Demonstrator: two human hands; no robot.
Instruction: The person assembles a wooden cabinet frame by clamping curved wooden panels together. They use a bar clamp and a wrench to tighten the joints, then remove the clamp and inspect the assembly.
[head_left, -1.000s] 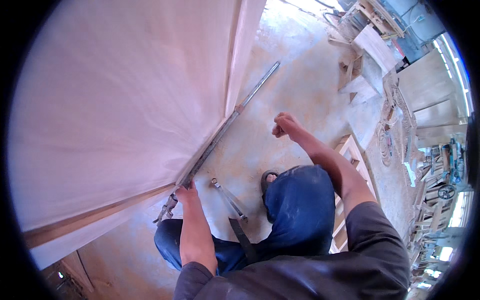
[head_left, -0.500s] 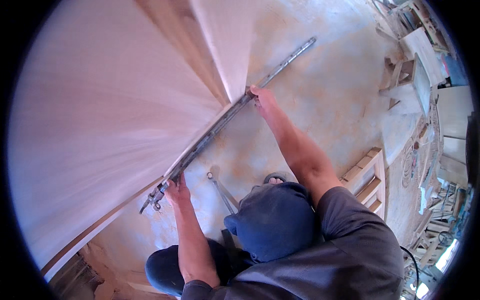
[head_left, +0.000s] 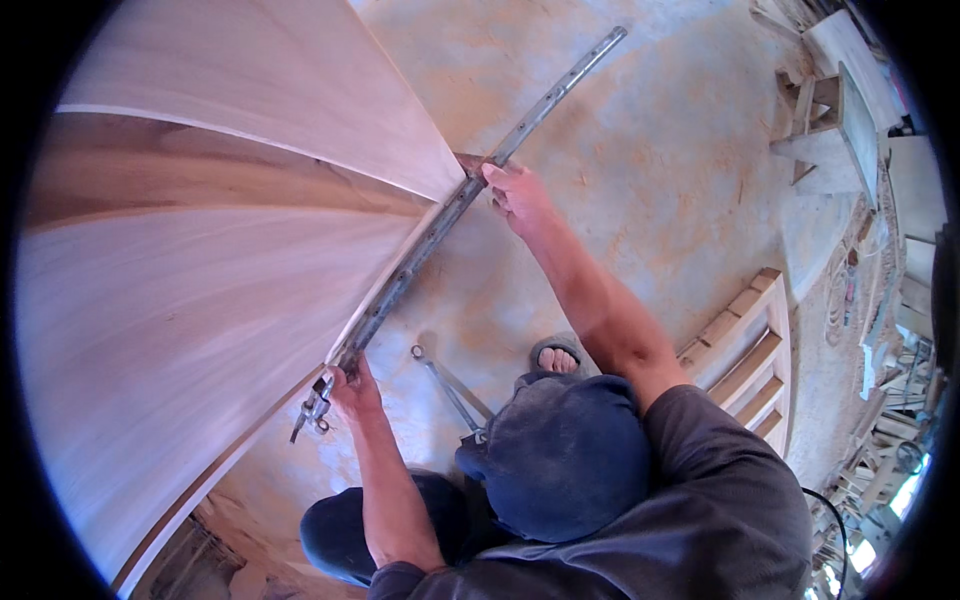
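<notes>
A long grey metal bar clamp (head_left: 425,250) lies slantwise along the edge of a large pale wooden piece (head_left: 230,300). My left hand (head_left: 355,390) closes around its near end, beside the screw and handle (head_left: 314,408). Farther up, my right hand (head_left: 515,195) grips the clamp at its sliding jaw (head_left: 470,163), by the far corner of the wood. Beyond that hand, the bar's bare end reaches out over the floor. My fingers are partly hidden behind the bar.
On the floor (head_left: 640,190) lies a metal rod with a ringed end (head_left: 445,385), near my foot. A slatted wooden frame (head_left: 745,350) stands at the right, with a small wooden stool (head_left: 830,140) farther off. A dark blue cap (head_left: 565,460) hides the area beneath it.
The view has shifted, so the wood's brown recess now runs leftward and more floor shows. Both hands stay on the clamp; its far end appears higher in view.
</notes>
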